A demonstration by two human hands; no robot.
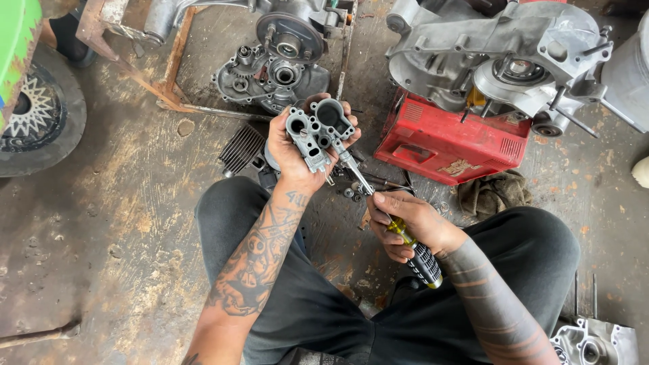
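Note:
My left hand [292, 157] holds up a small grey cast-metal carburettor body [316, 130] with several round bores, above my knees. My right hand [412, 226] grips a screwdriver [405, 236] with a yellow and black handle. Its metal shaft runs up and left, and the tip meets the lower right side of the carburettor body. I sit on the floor with both legs in dark trousers spread apart.
A grey engine case [270, 76] lies on the floor behind my left hand, with a finned cylinder [242, 149] beside it. A red toolbox [449, 142] bears a large silver engine [503, 54]. A rag [492, 192], a wheel [37, 118] and another casing [595, 343] lie around.

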